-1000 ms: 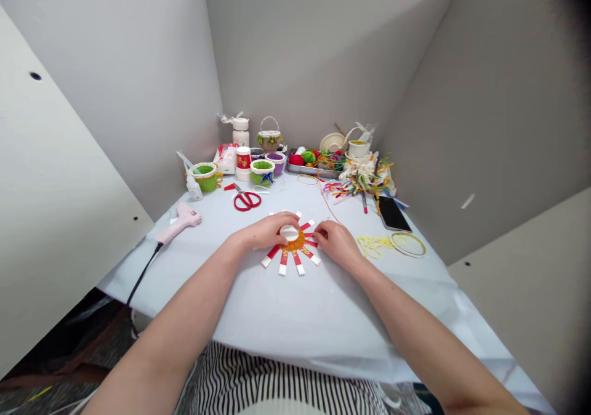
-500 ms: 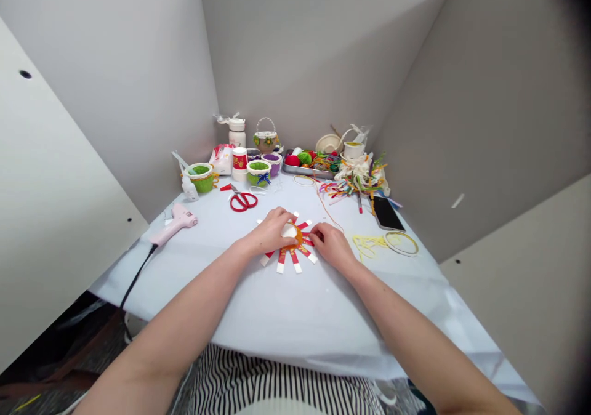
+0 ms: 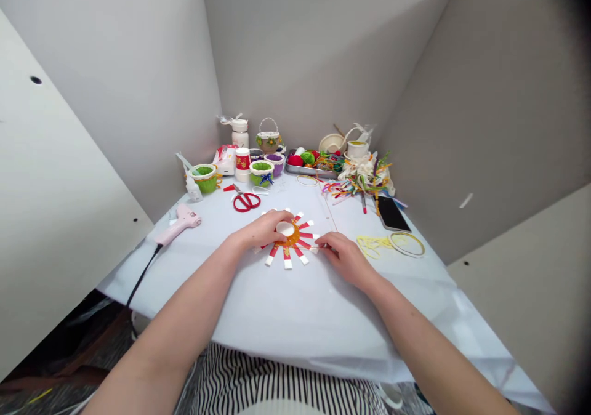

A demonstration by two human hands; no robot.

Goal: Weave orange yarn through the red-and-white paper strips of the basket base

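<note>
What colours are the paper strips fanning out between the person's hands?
The paper strips are red with white tips, seen best in the head view.

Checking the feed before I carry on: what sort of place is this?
Probably a small handicraft workspace: a pink hot glue gun, red-handled scissors and a metal tray of yarn balls sit on a sheet-covered table inside white-walled panels.

cup (image 3: 290, 236) between hands (image 3: 257, 232) (image 3: 347, 258), scissors (image 3: 246, 201) behind
</note>
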